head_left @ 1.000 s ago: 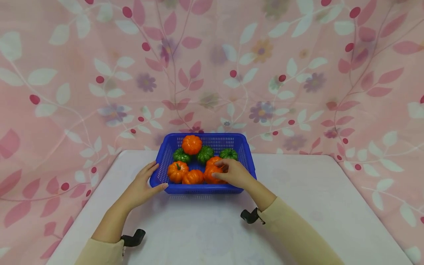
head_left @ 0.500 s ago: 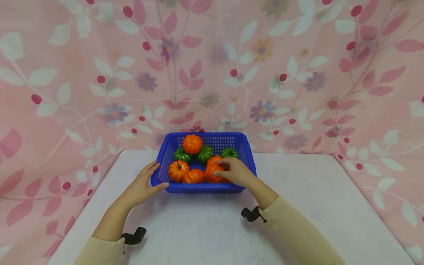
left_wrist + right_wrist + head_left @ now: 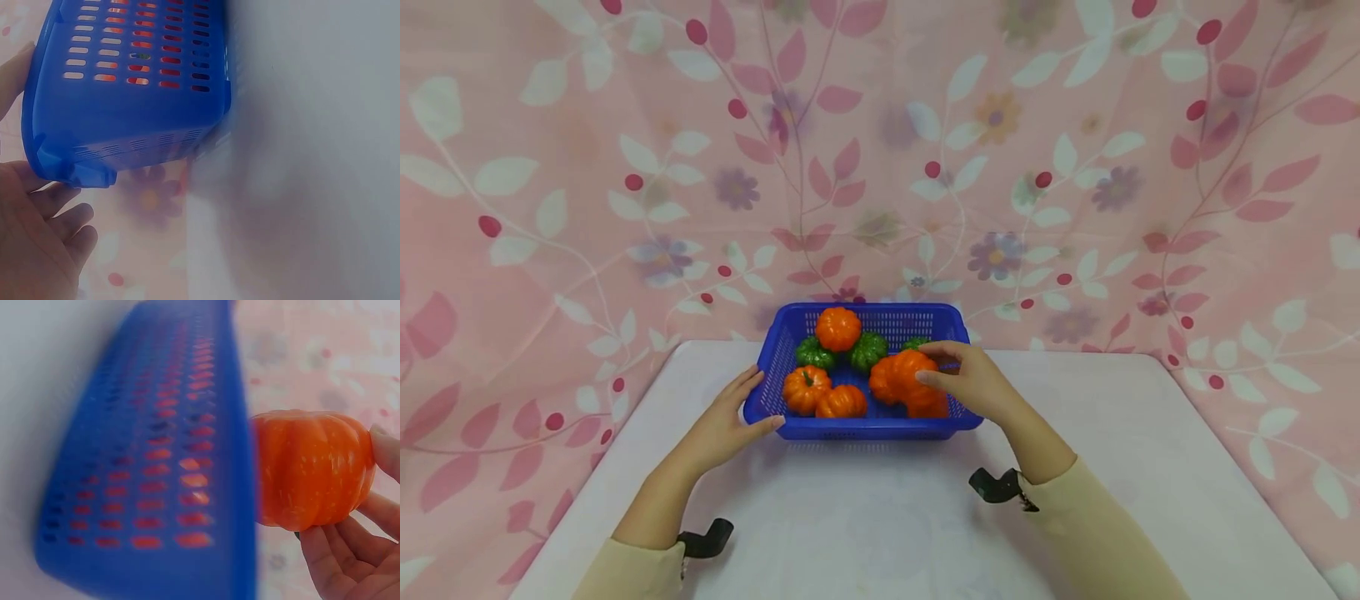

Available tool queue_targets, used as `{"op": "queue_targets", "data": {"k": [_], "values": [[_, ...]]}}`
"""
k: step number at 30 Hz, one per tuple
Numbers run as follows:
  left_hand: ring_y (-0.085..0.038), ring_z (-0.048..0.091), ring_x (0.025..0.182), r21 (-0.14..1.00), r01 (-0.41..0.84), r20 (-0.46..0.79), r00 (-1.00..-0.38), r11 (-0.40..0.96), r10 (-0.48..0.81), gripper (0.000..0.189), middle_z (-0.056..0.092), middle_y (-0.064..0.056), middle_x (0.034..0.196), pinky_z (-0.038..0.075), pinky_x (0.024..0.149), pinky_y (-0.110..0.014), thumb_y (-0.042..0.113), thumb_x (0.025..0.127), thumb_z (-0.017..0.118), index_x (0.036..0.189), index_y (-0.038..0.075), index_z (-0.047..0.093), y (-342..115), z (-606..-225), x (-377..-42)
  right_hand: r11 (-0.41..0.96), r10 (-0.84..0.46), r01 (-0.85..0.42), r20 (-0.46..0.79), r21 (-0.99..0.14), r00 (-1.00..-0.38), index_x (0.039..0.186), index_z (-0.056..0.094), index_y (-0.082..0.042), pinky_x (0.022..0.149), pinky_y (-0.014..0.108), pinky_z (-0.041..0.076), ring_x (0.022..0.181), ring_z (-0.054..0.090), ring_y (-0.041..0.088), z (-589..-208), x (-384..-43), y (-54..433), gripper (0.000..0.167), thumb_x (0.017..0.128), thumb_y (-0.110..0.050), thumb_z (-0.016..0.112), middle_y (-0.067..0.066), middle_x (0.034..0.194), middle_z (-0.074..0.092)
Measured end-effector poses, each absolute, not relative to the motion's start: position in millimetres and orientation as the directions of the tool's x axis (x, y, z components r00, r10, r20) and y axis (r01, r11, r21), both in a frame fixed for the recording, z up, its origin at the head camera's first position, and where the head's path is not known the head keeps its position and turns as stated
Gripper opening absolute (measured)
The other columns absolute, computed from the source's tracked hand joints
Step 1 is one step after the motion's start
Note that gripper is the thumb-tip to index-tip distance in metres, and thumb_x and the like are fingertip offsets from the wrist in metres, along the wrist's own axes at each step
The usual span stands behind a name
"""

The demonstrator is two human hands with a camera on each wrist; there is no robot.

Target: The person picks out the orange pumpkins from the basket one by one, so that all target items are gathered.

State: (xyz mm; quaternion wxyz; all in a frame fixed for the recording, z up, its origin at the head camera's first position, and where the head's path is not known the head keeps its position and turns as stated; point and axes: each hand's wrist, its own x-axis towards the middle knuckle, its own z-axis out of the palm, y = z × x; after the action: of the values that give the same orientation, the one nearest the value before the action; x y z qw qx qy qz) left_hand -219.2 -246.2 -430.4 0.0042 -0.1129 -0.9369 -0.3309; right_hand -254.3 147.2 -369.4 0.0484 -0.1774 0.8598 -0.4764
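Observation:
My right hand (image 3: pixel 973 382) pinches an orange toy pumpkin (image 3: pixel 912 373) between thumb and fingers, above the right part of a blue plastic basket (image 3: pixel 865 429). In the right wrist view this ribbed, shiny pumpkin (image 3: pixel 312 469) shows above the basket's rim, the thumb on one side and fingertips on the other. My left hand (image 3: pixel 718 429) rests at the basket's front left corner, fingers along the left side and thumb at the front rim. The left wrist view has these relaxed fingers (image 3: pixel 69 219) right at the rim.
Several more pumpkins lie in the basket: orange ones (image 3: pixel 841 402) at the front and back left, green ones (image 3: pixel 869 351) towards the back. The basket stands on a white-covered table (image 3: pixel 865 517). A pink floral cloth (image 3: pixel 880 167) hangs behind it.
My right hand has taken an orange pumpkin from the basket's right side and lifted it up and slightly right, uncovering another orange one beneath. The left hand stays at the corner.

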Motion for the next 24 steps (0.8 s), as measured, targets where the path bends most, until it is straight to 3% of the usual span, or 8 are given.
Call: {"op": "queue_targets", "data": {"k": [10, 16, 24], "values": [[-0.048, 0.021, 0.147, 0.629, 0.218, 0.105, -0.975, 0.746, 0.197, 0.093, 0.018, -0.020, 0.164, 0.024, 0.111, -0.068, 0.049, 0.089, 0.073, 0.155, -0.002, 0.031, -247.4, -434.7, -218.9, 0.482, -0.290, -0.283, 0.154, -0.829, -0.945, 0.138, 0.058, -0.003, 0.090, 0.044, 0.057, 0.114, 0.065, 0.038, -354.7, -240.4, 196.1, 0.050, 0.094, -0.023, 0.072, 0.017, 0.133, 0.062], [-0.049, 0.022, 0.146, 0.616, 0.226, 0.117, -0.974, 0.754, 0.196, 0.094, 0.018, -0.021, 0.163, 0.027, 0.109, -0.069, 0.053, 0.089, 0.071, 0.154, -0.002, 0.031, -246.3, -435.1, -219.1, 0.552, -0.211, -0.301, 0.218, -0.778, -0.953, 0.140, 0.056, -0.004, 0.089, 0.046, 0.057, 0.116, 0.063, 0.039, -357.4, -234.8, 222.4, 0.051, 0.095, -0.024, 0.071, 0.018, 0.132, 0.061], [-0.049, 0.023, 0.145, 0.616, 0.215, 0.120, -0.976, 0.758, 0.180, 0.090, 0.018, -0.020, 0.163, 0.029, 0.108, -0.069, 0.046, 0.091, 0.071, 0.155, -0.002, 0.030, -242.0, -433.5, -218.3, 0.635, -0.123, -0.306, 0.299, -0.709, -0.946, 0.141, 0.054, 0.000, 0.091, 0.051, 0.054, 0.118, 0.060, 0.044, -371.8, -238.5, 253.2, 0.054, 0.096, -0.025, 0.070, 0.023, 0.134, 0.059]]}}
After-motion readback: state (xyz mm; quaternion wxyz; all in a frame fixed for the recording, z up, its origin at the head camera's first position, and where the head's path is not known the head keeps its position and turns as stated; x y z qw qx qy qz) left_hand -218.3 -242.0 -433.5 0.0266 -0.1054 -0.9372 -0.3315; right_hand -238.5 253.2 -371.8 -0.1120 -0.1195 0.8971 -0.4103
